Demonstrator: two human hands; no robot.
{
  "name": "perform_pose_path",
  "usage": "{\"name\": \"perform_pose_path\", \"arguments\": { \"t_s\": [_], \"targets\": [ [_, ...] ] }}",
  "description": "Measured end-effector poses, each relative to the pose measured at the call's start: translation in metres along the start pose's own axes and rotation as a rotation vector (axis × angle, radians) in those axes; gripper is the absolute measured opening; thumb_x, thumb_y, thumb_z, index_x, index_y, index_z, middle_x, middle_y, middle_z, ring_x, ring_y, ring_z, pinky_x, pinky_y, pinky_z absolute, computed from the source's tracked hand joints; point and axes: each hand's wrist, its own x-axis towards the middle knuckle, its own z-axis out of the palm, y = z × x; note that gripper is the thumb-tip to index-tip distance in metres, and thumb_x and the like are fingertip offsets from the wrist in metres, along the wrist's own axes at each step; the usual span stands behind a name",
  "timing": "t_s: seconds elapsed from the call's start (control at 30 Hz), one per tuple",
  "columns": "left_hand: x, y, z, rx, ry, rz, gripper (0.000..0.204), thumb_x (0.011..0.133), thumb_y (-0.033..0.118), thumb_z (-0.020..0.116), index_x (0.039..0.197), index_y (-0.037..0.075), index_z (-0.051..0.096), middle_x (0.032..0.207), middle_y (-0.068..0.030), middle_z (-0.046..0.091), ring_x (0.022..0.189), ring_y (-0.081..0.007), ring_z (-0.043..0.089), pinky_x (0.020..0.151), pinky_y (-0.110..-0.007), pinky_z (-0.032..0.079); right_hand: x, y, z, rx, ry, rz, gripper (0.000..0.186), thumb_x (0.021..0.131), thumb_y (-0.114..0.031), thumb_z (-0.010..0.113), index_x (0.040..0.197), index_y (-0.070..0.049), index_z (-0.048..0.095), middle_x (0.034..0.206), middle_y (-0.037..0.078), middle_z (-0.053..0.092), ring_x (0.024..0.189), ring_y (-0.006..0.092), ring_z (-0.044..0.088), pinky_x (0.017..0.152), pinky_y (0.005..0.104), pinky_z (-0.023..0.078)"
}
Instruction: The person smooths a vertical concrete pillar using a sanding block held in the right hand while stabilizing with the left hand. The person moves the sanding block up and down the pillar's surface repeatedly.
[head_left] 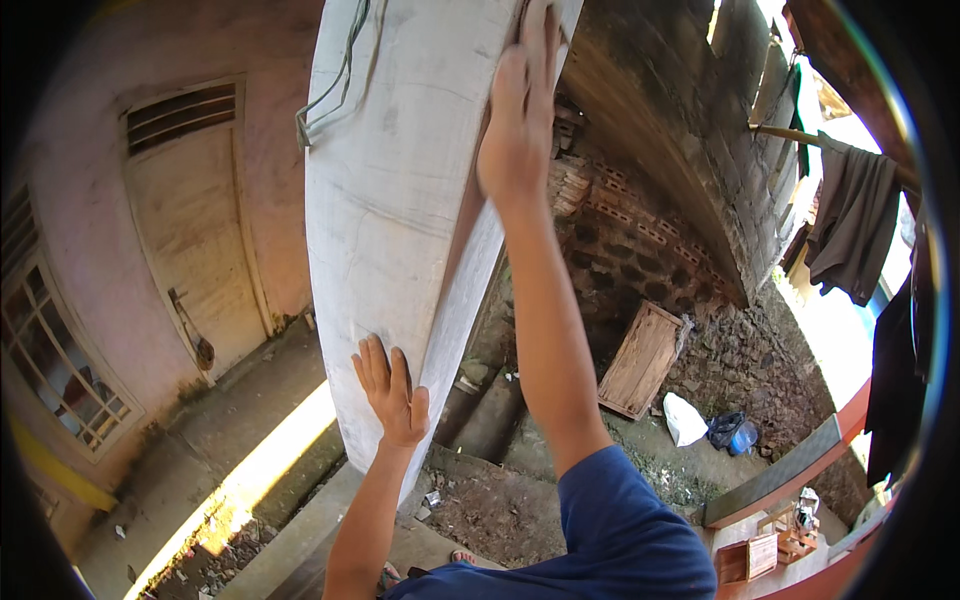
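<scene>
A tall whitish-grey pillar (395, 215) with smudges and fine dark lines on its face rises in front of me. My left hand (392, 392) rests flat on its lower part, fingers spread. Higher up, my right hand (520, 125) reaches along the pillar's right edge with its fingers stretched upward; it is slightly blurred, and its palm side is hidden. A brownish strip runs down that edge below the right hand. At the pillar's upper left hangs a thin green cord (345, 75), apart from both hands.
Left stands a pinkish wall with a closed door (195, 240) and a barred window (65, 350). To the right are a wooden crate (642, 360), a white bag (684, 420), hanging dark clothes (850, 220) and a low red-edged wall (785, 465). Rubble and soil lie below.
</scene>
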Motion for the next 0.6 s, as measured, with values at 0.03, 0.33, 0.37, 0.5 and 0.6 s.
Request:
{"name": "perform_pose_path", "arguments": {
  "t_s": [0.03, 0.33, 0.37, 0.5, 0.6],
  "targets": [
    [0.000, 0.002, 0.001, -0.011, -0.003, -0.005, 0.065, 0.109, 0.041, 0.034, 0.160, 0.000, 0.033, 0.166, -0.0314, 0.023, 0.155, -0.0480, 0.020, 0.124, -0.062, 0.009, -0.034, -0.002, 0.003, -0.046, -0.031, 0.036, 0.060, 0.108, -0.030, 0.038, 0.162, -0.003, 0.031, 0.171, 0.025, 0.015, 0.159, 0.0445, 0.007, 0.127, 0.0507, 0.006],
    [-0.003, 0.005, 0.005, -0.041, 0.015, -0.057, 0.064, 0.110, 0.044, 0.033, 0.157, 0.001, 0.040, 0.165, -0.0317, 0.027, 0.153, -0.0524, 0.022, 0.122, -0.065, 0.009, -0.206, -0.038, -0.009, -0.149, -0.228, 0.072, 0.056, 0.096, -0.023, 0.052, 0.146, 0.004, 0.053, 0.163, 0.040, 0.019, 0.151, 0.0627, 0.010, 0.123, 0.0651, 0.010],
    [-0.002, -0.001, 0.001, -0.009, 0.025, -0.053, 0.065, 0.110, 0.044, 0.034, 0.157, 0.001, 0.040, 0.165, -0.0317, 0.027, 0.153, -0.0522, 0.022, 0.122, -0.065, 0.009, -0.147, -0.028, 0.005, -0.127, -0.169, 0.052, 0.056, 0.099, -0.024, 0.051, 0.149, 0.002, 0.052, 0.165, 0.036, 0.019, 0.153, 0.0586, 0.011, 0.125, 0.0613, 0.010],
    [-0.002, 0.011, 0.009, -0.063, 0.018, -0.039, 0.066, 0.109, 0.046, 0.035, 0.158, 0.001, 0.038, 0.165, -0.0318, 0.028, 0.154, -0.0512, 0.022, 0.122, -0.065, 0.009, -0.029, -0.020, -0.011, -0.140, -0.096, 0.036, 0.061, 0.105, -0.028, 0.045, 0.161, -0.004, 0.036, 0.170, 0.027, 0.016, 0.157, 0.0507, 0.009, 0.126, 0.0553, 0.008],
    [-0.002, 0.008, 0.007, -0.035, 0.026, -0.025, 0.067, 0.110, 0.047, 0.033, 0.158, 0.001, 0.038, 0.164, -0.0322, 0.027, 0.154, -0.0514, 0.021, 0.122, -0.064, 0.008, -0.035, -0.021, -0.003, -0.105, -0.078, 0.041, 0.062, 0.105, -0.028, 0.044, 0.161, -0.003, 0.033, 0.170, 0.028, 0.015, 0.157, 0.0508, 0.008, 0.126, 0.0557, 0.008]
  ]
}}
